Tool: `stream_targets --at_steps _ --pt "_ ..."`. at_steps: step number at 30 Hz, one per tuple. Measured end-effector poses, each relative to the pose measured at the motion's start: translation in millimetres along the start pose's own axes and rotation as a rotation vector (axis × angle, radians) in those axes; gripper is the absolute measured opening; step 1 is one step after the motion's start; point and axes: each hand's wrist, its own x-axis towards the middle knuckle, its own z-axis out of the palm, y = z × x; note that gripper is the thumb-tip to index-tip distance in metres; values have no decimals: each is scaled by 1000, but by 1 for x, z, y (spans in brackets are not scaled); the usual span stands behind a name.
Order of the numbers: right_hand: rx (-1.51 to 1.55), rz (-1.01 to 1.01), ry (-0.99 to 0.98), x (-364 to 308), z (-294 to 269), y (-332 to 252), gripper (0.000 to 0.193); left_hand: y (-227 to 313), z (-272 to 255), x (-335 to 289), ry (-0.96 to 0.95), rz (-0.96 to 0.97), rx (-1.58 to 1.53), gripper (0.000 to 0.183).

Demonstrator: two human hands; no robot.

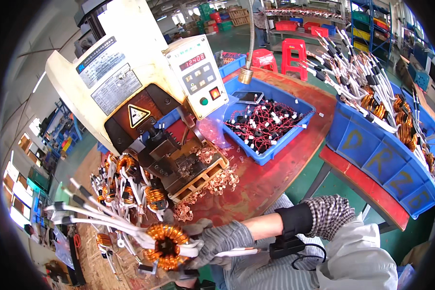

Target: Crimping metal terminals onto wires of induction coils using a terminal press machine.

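A ring-shaped coil [155, 249] of copper-coloured wire is held at the lower middle. Several of its thick white leads fan out to the upper left, with dark sleeves near their tips; another white lead points right, under my wrist. My right hand [212, 241], in a grey glove, comes in from the right and is closed on the coil's right side. My left hand [182, 274] is low at the bottom edge, just under the coil. Only a little of it and the wrist shows, so its fingers cannot be made out. Similar coils [128, 193] are heaped beyond.
A cream press machine [89, 92] with a control box [196, 75] stands ahead. Copper scraps [222, 180] lie beside its wooden block. A blue bin [270, 153] holds red-and-black wires with white connectors and a phone [248, 97]. Another blue bin [372, 159], full of coils, stands right.
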Motion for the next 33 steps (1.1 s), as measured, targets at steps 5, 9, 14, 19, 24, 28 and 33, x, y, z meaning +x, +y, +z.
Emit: stream_targets --at_steps 5,9,14,19,24,28,33 --pt "-262 98 145 -39 -19 -8 40 -10 -10 15 -1 -23 -87 90" --pt "-810 -51 367 -62 -34 3 34 1 -29 23 11 16 -86 90" --pt "-1533 -290 526 -58 -65 -11 23 11 -44 37 28 52 -99 90" --pt "-1459 -420 530 -53 -77 -21 23 15 -58 52 37 41 -122 91" --pt "-1292 -160 497 -87 -95 -43 14 19 -69 59 55 37 -144 91" --pt "-1535 431 941 -122 -175 -69 27 26 -82 58 85 51 -130 91" --pt "-1727 642 759 -131 -235 -55 49 25 -81 69 82 53 -144 91"
